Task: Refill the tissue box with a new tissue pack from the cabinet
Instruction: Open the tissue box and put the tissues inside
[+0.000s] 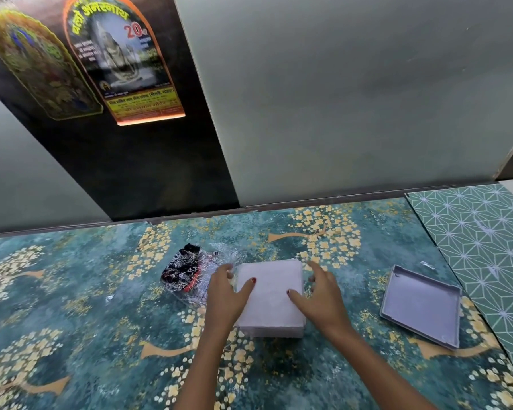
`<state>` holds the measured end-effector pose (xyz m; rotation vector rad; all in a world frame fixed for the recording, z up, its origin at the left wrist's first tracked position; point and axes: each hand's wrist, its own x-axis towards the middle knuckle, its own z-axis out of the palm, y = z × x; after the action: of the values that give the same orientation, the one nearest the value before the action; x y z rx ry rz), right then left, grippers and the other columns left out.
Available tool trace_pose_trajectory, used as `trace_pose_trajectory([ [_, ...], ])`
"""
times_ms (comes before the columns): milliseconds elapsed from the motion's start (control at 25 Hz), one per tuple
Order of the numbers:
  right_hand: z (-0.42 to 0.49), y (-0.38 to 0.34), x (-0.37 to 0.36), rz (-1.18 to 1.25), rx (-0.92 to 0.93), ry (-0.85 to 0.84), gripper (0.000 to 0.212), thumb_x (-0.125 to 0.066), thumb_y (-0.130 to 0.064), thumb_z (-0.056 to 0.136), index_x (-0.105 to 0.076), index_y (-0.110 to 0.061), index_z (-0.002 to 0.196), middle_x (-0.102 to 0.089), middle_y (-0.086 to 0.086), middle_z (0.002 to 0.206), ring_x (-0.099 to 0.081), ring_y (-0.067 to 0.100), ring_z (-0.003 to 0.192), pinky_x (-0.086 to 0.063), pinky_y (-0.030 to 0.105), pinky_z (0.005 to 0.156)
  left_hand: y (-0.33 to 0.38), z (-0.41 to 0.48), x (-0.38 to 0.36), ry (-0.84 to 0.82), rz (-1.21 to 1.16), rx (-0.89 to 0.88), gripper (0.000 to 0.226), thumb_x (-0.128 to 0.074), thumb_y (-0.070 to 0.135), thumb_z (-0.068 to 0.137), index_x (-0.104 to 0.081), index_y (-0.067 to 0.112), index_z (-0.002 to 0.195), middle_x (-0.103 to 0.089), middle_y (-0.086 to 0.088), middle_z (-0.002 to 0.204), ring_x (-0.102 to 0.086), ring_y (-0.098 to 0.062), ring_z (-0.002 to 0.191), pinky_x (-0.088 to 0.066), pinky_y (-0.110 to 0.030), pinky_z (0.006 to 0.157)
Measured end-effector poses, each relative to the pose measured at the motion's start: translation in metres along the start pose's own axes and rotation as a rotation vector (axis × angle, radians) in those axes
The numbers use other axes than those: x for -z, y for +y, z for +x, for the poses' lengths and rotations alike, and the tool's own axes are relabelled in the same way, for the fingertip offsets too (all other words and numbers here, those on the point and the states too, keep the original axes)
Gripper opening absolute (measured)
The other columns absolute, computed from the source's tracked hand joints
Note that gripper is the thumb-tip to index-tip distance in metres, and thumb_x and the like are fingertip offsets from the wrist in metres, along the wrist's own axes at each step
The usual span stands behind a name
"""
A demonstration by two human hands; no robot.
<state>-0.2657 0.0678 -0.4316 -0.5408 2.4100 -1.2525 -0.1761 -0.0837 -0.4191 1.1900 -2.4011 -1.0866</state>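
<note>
1. My left hand (230,294) gripped the left edge of the tissue stack (270,297), thumb lying on its white top, fingers curled round the far left corner.
2. My right hand (320,294) clamped the right edge of the same stack, thumb on top pointing inward, fingers spread down the right side.
3. So both hands were closed on the stack, one on each side, well apart from each other with the bare white top between them.
4. The stack lay flat at the middle of the tabletop (86,306), on its teal covering with yellow blossom trees.
5. I could not tell whether the stack sat inside a box or straight on the tabletop; its lower edge looked pale and layered.
6. Just to its left, touching my left hand, lay the crumpled clear wrapper (190,276) with a black, white and red print.
7. Well to the right lay the grey lid (421,306), hollow side up, tilted a little on the tabletop.
8. Beyond the lid, a green mat (480,241) with white star lines covered the right end.
9. On the dark panel above hung two arched posters (122,63).
</note>
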Motion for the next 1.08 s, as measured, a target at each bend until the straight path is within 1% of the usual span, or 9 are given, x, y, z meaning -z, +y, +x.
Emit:
trace_pose_trajectory([
  [40,0.001,0.003,0.001,-0.090,0.149,0.044,0.069,-0.066,-0.031,0.074,-0.037,-0.017,0.135,-0.047,0.011,0.125,-0.045,0.026,0.113,-0.045,0.038,0.091,0.000,-0.001,0.004,0.008,0.021,-0.125,0.054,-0.066,0.028,0.079,-0.043,0.013,0.126,-0.051,-0.008,0.126,-0.051,-0.025,0.112,-0.044,-0.038,0.094],
  [120,0.004,0.006,0.002,-0.314,0.388,0.018,0.061,-0.061,-0.035,0.075,-0.044,-0.020,0.131,-0.045,0.010,0.134,-0.039,0.030,0.124,-0.042,0.048,0.099,-0.001,-0.001,0.010,-0.111,0.167,-0.359,0.050,-0.064,0.024,0.080,-0.046,0.018,0.126,-0.047,-0.003,0.133,-0.042,-0.021,0.124,-0.034,-0.036,0.104],
  [200,0.004,0.004,0.003,-0.511,0.380,-0.136,0.057,-0.054,-0.043,0.080,-0.042,-0.026,0.133,-0.035,0.002,0.146,-0.023,0.030,0.136,-0.033,0.051,0.107,-0.004,0.000,0.012,-0.297,0.399,-0.441,0.055,-0.065,0.027,0.078,-0.045,0.022,0.129,-0.039,0.002,0.143,-0.029,-0.020,0.136,-0.025,-0.036,0.111],
  [360,0.003,0.002,-0.002,-0.692,0.305,-0.252,0.055,-0.047,-0.046,0.085,-0.034,-0.031,0.137,-0.024,-0.006,0.153,-0.004,0.030,0.142,-0.016,0.053,0.113,-0.008,0.003,0.007,-0.398,0.675,-0.406,0.062,-0.065,0.033,0.077,-0.040,0.031,0.134,-0.029,0.010,0.151,-0.011,-0.021,0.144,-0.017,-0.044,0.115],
  [640,0.010,-0.003,-0.017,-0.874,0.227,-0.344,0.051,-0.057,-0.033,0.082,-0.043,-0.025,0.130,-0.035,0.002,0.147,-0.004,0.035,0.142,-0.009,0.066,0.108,-0.002,0.003,-0.007,-0.444,0.914,-0.377,0.063,-0.067,0.028,0.076,-0.041,0.028,0.133,-0.029,0.007,0.151,-0.003,-0.026,0.145,-0.005,-0.058,0.114],
  [760,0.016,-0.001,-0.022,-0.900,0.171,-0.403,0.048,-0.059,-0.033,0.080,-0.048,-0.026,0.127,-0.040,0.003,0.143,-0.005,0.036,0.142,-0.008,0.070,0.106,-0.004,0.006,-0.011,-0.490,0.919,-0.355,0.060,-0.068,0.026,0.076,-0.043,0.028,0.130,-0.032,0.008,0.150,-0.005,-0.028,0.145,-0.006,-0.061,0.113],
  [920,0.020,-0.008,-0.029,-0.993,0.178,-0.384,0.037,-0.057,-0.025,0.082,-0.057,-0.019,0.118,-0.048,0.007,0.133,-0.007,0.036,0.142,-0.009,0.069,0.108,-0.007,0.007,-0.012,-0.506,0.931,-0.344,0.060,-0.067,0.026,0.077,-0.043,0.028,0.132,-0.032,0.008,0.151,-0.005,-0.029,0.145,-0.007,-0.063,0.112],
  [1000,0.020,-0.009,-0.026,-0.974,0.191,-0.422,0.039,-0.055,-0.025,0.082,-0.055,-0.019,0.121,-0.046,0.007,0.136,-0.005,0.036,0.143,-0.011,0.068,0.108,-0.006,0.005,-0.013,-0.505,0.942,-0.349,0.059,-0.065,0.025,0.078,-0.042,0.027,0.132,-0.030,0.007,0.152,-0.005,-0.030,0.145,-0.007,-0.063,0.112],
  [1080,0.017,0.002,-0.016,-0.848,0.229,-0.502,0.045,-0.049,-0.033,0.085,-0.046,-0.025,0.129,-0.033,0.004,0.148,-0.002,0.034,0.143,-0.011,0.065,0.110,-0.008,0.002,-0.013,-0.503,0.912,-0.355,0.057,-0.063,0.023,0.080,-0.041,0.026,0.132,-0.029,0.005,0.152,-0.005,-0.030,0.145,-0.006,-0.061,0.113],
])
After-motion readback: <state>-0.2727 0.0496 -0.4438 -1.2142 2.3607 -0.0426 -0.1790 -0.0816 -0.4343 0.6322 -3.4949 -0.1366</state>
